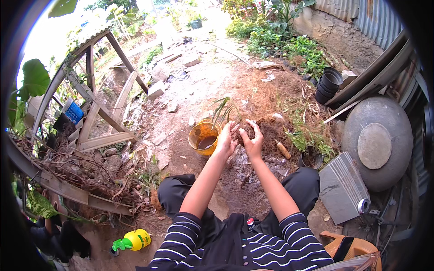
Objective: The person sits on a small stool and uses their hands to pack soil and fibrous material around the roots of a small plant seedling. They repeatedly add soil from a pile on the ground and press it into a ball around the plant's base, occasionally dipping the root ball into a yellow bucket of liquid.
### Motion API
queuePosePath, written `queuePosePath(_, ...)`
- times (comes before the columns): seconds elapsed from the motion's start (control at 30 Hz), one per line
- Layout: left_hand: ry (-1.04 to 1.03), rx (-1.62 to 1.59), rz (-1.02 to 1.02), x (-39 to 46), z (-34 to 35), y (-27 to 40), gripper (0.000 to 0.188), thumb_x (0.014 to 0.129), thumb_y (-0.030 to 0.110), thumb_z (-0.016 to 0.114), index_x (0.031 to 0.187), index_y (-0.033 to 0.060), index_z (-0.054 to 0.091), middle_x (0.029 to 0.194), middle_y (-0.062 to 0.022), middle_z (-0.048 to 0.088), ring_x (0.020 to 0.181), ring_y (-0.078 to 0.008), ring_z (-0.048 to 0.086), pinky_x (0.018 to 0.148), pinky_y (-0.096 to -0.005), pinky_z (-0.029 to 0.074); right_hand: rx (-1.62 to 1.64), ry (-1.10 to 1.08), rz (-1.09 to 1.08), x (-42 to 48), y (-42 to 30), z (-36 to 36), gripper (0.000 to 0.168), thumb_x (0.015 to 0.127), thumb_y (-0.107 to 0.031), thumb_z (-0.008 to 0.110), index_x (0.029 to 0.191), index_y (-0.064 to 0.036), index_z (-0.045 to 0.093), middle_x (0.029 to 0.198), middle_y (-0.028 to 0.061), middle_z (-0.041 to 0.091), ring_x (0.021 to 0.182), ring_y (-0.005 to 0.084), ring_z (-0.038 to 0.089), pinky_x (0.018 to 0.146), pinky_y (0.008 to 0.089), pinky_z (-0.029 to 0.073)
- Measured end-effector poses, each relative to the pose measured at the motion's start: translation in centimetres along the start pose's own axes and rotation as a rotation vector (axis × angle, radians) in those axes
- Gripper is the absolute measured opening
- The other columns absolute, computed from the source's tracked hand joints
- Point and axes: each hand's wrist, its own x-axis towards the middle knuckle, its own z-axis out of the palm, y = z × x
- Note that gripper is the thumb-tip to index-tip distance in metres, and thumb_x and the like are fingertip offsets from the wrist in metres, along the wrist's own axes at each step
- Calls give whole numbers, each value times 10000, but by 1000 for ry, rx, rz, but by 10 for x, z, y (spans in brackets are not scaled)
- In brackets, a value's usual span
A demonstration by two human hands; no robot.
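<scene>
Before me, both my hands cup a dark clump of soil or fibre [241, 132] from opposite sides. Long narrow green leaves [223, 109] rise just beyond it and droop; where they join the clump is hidden. My left hand [228, 139] presses along the left side with its fingers pointing up. My right hand [252, 139] curves around the right side, thumb towards me. Close to the left hand stands a yellow bucket [195, 137] holding some brown liquid. Below the hands lies wet, dark ground [242, 183] with bits of plastic sheet. A wooden handle [283, 150] rests on the fibre to the right.
A large grey round vessel [400, 145], a tile slab [339, 189] and stacked black pots [328, 86] stand right. Timber framing [108, 142] crosses the left. A yellow spray bottle [139, 240] lies lower left, near another person's dark-clothed legs [64, 238]. An orange chair [361, 249] is behind right.
</scene>
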Motion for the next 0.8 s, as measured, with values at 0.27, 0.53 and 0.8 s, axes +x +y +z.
queuePosePath(0.27,-169,-483,41,-1,-14,-24,455,923,374,311,1214,40,413,1249,-130,448,1175,-249,409,1001,-407,324,87,-153,-40,-21,8,16,362,763,-167,598,1083,-3,554,1105,135,556,1048,239,505,937,347,358)
queuePosePath(0.53,-153,-577,-117,10,-65,-60,337,911,359,374,996,84,551,939,-59,604,868,-195,588,786,-354,488,-310,-337,-333,-22,-17,-11,323,831,-161,494,1095,22,524,1153,193,504,1083,337,473,940,390,355)
queuePosePath(0.8,-11,-543,-180,4,-68,-86,260,906,292,417,1043,105,534,1023,-57,565,967,-199,541,834,-357,457,-506,-439,-288,-64,11,-10,375,806,-183,541,1137,-7,515,1170,178,500,1110,335,462,958,415,340)
